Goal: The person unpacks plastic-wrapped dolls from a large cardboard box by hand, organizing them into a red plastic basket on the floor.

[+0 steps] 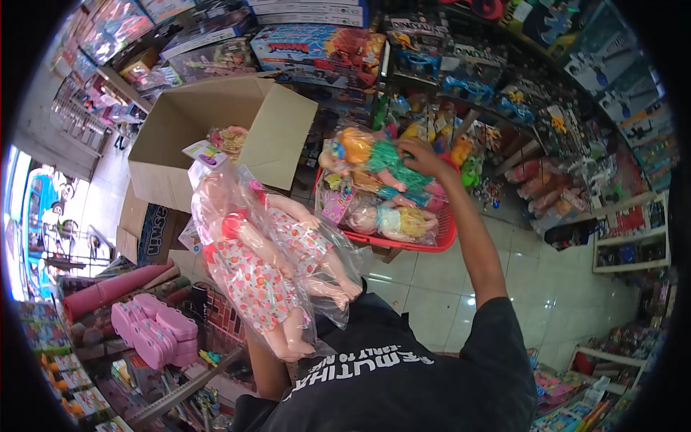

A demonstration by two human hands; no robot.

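Two dolls in clear plastic bags, a front doll (248,277) and a rear doll (306,237), lean against my left arm (270,371); both wear white dresses with red fruit prints. My left hand is hidden behind them. My right hand (421,158) reaches over a red plastic basket (448,230), its fingers curled onto a bagged doll in green (389,158) with yellow-orange hair. Below that doll lies another bagged doll in a yellow skirt (403,222), inside the basket.
An open cardboard box (162,173) stands at the upper left with a bagged doll (230,140) in it. Pink plastic cases (155,327) are stacked at the lower left. Boxed toys (317,54) fill the shelves ahead. Tiled floor (425,277) shows beside the basket.
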